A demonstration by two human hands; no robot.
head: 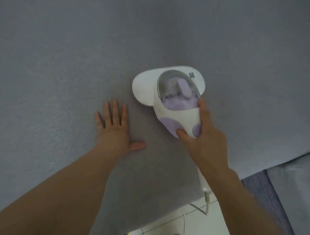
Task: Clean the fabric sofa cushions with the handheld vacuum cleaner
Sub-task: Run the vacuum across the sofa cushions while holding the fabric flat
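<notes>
Both bare forearms fill the lower frame. I see my right hand (204,137) wrapped around the white-and-lilac plastic handheld vacuum cleaner (175,100) at centre right, its long axis pointing up-frame, head flat on the grey fabric sofa cushion (70,59). Just left, apart from it, my left hand (114,128) lies flat, fingers spread.

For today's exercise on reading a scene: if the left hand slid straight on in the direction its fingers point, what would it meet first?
Only more grey sofa cushion. The left hand lies flat, fingers pointing up the picture; the vacuum cleaner sits off to its right, seemingly outside that line.
</notes>
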